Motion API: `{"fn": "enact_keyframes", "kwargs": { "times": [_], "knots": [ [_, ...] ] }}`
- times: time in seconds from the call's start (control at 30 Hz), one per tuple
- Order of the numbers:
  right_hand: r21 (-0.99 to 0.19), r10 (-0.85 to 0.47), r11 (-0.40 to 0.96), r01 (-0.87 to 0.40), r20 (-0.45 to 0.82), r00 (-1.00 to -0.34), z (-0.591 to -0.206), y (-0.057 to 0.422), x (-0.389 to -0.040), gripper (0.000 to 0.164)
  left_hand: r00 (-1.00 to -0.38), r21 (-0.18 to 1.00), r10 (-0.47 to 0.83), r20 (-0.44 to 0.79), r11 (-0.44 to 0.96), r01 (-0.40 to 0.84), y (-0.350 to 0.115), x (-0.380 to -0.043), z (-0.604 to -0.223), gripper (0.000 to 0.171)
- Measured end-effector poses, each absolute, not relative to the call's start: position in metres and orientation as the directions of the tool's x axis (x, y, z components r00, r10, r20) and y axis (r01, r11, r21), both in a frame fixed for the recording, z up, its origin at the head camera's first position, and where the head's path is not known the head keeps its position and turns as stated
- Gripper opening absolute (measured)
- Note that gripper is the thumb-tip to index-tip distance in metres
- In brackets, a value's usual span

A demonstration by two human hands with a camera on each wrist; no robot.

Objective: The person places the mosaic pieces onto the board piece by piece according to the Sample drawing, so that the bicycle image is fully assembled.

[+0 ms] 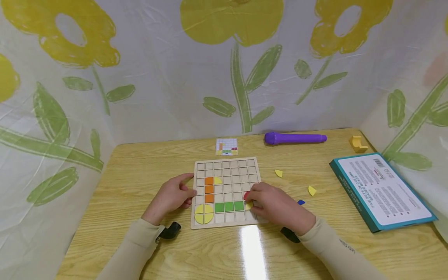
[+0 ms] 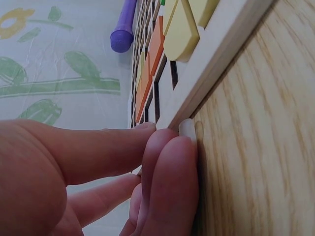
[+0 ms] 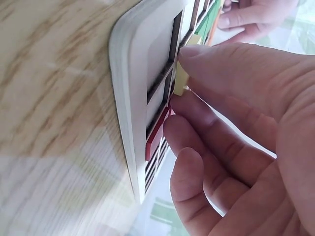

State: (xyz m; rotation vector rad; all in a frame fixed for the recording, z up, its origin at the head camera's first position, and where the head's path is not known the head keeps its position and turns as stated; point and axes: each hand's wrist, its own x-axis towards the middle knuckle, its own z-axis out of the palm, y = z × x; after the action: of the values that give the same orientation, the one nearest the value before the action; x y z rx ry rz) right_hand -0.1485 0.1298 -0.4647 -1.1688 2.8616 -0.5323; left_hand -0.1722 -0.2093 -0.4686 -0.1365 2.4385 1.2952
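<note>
A wooden grid board [image 1: 228,192] lies on the table between both hands. My left hand [image 1: 174,193] holds its left edge, thumb on the rim and curled fingers against the side, close up in the left wrist view. My right hand [image 1: 273,202] pinches a yellow quarter-circle piece [image 3: 181,81] between thumb and fingers over the board's right part. Right beside those fingers is a red piece [image 3: 156,138], partly hidden in the head view. Orange squares [image 1: 209,189], green squares [image 1: 229,206] and a yellow circle of quarter pieces [image 1: 204,214] sit on the board.
Behind the board lies a small pattern card [image 1: 226,147], with a purple microphone-shaped object [image 1: 295,138] to its right. Loose yellow pieces [image 1: 312,190] and a blue piece [image 1: 301,202] lie right of the board. Farther right are a teal box [image 1: 383,192] and a yellow block [image 1: 357,144].
</note>
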Motion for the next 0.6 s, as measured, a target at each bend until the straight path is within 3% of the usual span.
{"fn": "enact_keyframes", "kwargs": {
  "times": [0.6],
  "knots": [
    [-0.328,-0.673,0.662,-0.674,0.137,-0.727,-0.4656,0.1307,-0.1492,0.019,-0.928,0.768,0.087,-0.363,0.592,-0.245,-0.209,-0.1734,-0.4677,0.069]
  ]
}}
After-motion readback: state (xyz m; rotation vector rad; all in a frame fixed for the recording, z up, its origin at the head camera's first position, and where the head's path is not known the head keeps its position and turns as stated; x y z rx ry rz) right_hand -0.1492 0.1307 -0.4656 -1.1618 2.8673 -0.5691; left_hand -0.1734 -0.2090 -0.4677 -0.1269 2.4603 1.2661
